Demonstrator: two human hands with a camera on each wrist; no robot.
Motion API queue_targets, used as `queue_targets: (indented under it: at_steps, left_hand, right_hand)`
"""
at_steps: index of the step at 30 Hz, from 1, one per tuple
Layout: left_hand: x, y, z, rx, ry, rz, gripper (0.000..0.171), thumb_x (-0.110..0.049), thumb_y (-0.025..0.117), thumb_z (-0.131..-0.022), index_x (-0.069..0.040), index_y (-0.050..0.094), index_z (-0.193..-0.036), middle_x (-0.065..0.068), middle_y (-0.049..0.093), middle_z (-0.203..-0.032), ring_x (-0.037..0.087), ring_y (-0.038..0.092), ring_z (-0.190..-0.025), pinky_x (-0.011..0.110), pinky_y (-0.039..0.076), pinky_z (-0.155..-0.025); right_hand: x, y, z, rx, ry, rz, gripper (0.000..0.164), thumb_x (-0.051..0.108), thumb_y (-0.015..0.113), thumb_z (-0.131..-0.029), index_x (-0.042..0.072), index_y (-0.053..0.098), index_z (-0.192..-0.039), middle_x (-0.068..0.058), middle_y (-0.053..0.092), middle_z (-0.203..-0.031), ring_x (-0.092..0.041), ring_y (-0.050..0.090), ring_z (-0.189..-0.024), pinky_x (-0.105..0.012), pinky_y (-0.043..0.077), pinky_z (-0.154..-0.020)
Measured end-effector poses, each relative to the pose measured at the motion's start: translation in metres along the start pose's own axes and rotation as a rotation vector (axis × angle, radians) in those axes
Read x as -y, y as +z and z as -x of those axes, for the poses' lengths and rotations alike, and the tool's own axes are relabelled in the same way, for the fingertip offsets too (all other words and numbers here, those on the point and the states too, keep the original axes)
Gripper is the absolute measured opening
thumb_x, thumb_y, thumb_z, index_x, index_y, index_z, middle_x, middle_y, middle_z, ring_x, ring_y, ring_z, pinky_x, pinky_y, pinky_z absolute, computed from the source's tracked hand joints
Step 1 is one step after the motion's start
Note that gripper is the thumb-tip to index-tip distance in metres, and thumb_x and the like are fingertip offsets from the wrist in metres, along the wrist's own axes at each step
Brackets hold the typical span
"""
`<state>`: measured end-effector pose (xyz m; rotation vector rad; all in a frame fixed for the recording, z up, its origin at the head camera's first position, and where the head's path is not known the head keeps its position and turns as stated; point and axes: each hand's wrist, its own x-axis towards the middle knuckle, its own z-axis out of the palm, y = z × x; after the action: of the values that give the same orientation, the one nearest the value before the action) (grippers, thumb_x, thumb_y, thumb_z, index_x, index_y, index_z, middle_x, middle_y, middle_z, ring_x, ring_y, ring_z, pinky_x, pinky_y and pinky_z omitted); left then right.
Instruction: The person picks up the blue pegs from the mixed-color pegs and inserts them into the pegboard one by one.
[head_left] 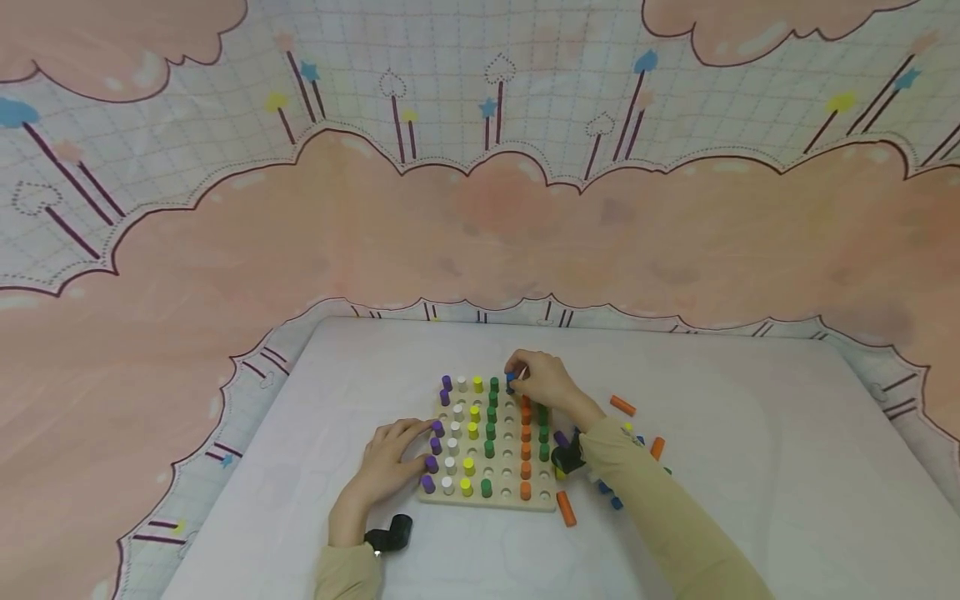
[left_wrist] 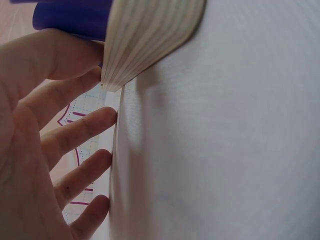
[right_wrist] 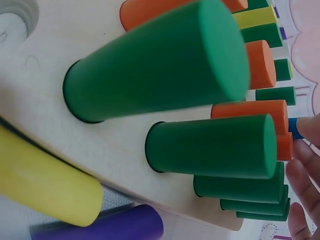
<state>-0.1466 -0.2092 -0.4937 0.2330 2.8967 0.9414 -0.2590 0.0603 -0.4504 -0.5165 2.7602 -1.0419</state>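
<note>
1. The right hand [head_left: 546, 380] pinches a blue peg [head_left: 510, 383] between thumb and fingertips at the pegboard's far edge; whether the peg sits in its hole is hidden.
2. The left hand [head_left: 387, 460] is spread, holding nothing, its thumb and index fingertips at the left edge of the wooden pegboard [head_left: 497, 502]. The two hands are apart.
3. From left to right, upright pegs form columns: purple pegs [head_left: 436, 446], white pegs [head_left: 452, 447], yellow pegs [head_left: 472, 431], green pegs [head_left: 491, 432], the pinched blue peg's column with bare holes nearer the person, orange pegs [head_left: 526, 434], then more green.
4. Right of the board lie loose pegs, including three orange cylinders [head_left: 566, 508], a purple cylinder [right_wrist: 107, 225] and a yellow cylinder [right_wrist: 50, 175].
5. Everything rests on a white tabletop [head_left: 787, 467], before a cloud-patterned backdrop [head_left: 480, 217].
</note>
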Motion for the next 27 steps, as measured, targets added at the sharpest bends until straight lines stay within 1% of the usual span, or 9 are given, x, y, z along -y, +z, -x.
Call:
queue_targets:
  at_steps: [6, 13, 18, 21, 24, 27]
  left_hand:
    - [0.0003, 0.0004, -0.0009, 0.002, -0.005, 0.005, 0.054, -0.017, 0.062, -0.084, -0.022, 0.053, -0.137, 0.007, 0.051, -0.139, 0.036, 0.036, -0.132, 0.064, 0.027, -0.106]
    - [0.0014, 0.0021, -0.0007, -0.013, 0.002, -0.001, 0.054, -0.018, 0.063, -0.084, -0.021, 0.054, -0.137, 0.007, 0.051, -0.138, 0.035, 0.038, -0.131, 0.063, 0.028, -0.106]
    - [0.0019, 0.0025, -0.0008, -0.01, -0.002, -0.012, 0.053, -0.018, 0.063, -0.084, -0.02, 0.054, -0.136, 0.007, 0.052, -0.138, 0.034, 0.039, -0.128, 0.061, 0.031, -0.103]
    - [0.0021, 0.0022, -0.0017, -0.001, -0.015, -0.007, 0.053, -0.019, 0.063, -0.085, -0.021, 0.054, -0.137, 0.006, 0.051, -0.139, 0.033, 0.037, -0.13, 0.06, 0.03, -0.105]
    - [0.0021, 0.0021, -0.002, -0.003, -0.012, -0.007, 0.053, -0.019, 0.063, -0.085, -0.022, 0.053, -0.137, 0.006, 0.05, -0.14, 0.034, 0.037, -0.131, 0.061, 0.029, -0.106]
    - [0.0024, 0.0023, -0.0023, -0.003, -0.008, -0.007, 0.053, -0.019, 0.063, -0.085, -0.022, 0.053, -0.137, 0.006, 0.051, -0.139, 0.034, 0.037, -0.131, 0.061, 0.029, -0.106]
  right_hand:
    - [0.0007, 0.0001, -0.0002, 0.015, 0.017, -0.011, 0.015, 0.011, 0.067, -0.086, 0.013, 0.067, -0.101, -0.002, 0.066, -0.093, -0.015, 0.055, -0.078, -0.023, 0.045, -0.062]
    - [-0.0027, 0.0024, -0.0005, 0.009, 0.013, 0.0, 0.014, 0.011, 0.067, -0.086, 0.013, 0.067, -0.1, -0.001, 0.066, -0.091, -0.014, 0.055, -0.077, -0.024, 0.044, -0.064]
    - [-0.0034, 0.0041, 0.0006, 0.011, 0.014, 0.009, 0.014, 0.011, 0.067, -0.086, 0.014, 0.067, -0.1, 0.0, 0.066, -0.091, -0.014, 0.055, -0.077, -0.028, 0.044, -0.071]
    - [-0.0035, 0.0043, 0.0005, 0.001, 0.0, 0.015, 0.014, 0.011, 0.067, -0.086, 0.014, 0.067, -0.099, 0.0, 0.066, -0.09, -0.013, 0.056, -0.078, -0.036, 0.042, -0.081]
    - [-0.0042, 0.0044, 0.0002, -0.007, -0.016, 0.019, 0.013, 0.012, 0.067, -0.085, 0.014, 0.067, -0.099, 0.0, 0.067, -0.089, -0.014, 0.057, -0.079, -0.044, 0.038, -0.091]
    - [-0.0052, 0.0049, 0.0004, -0.006, -0.023, 0.023, 0.014, 0.012, 0.067, -0.085, 0.014, 0.067, -0.099, 0.0, 0.068, -0.09, -0.014, 0.058, -0.08, -0.047, 0.036, -0.096]
